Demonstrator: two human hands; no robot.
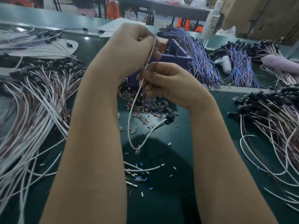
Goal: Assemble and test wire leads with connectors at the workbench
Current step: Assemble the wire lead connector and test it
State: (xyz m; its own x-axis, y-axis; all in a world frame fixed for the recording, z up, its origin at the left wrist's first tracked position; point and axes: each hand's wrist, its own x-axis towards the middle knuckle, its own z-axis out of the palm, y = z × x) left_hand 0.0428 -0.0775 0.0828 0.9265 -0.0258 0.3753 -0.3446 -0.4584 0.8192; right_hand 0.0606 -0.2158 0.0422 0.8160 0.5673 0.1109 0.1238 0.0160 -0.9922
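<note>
Over on the left, a heap of white leads sprawls across the green bench. The left hand is raised, its fingers curled and pinching the top of a white wire. The wire drops to the right hand, which grips it lower down. It then loops toward the bench and ends at a black connector among loose scraps. A purple box stands behind the hands, with blue leads further right.
</note>
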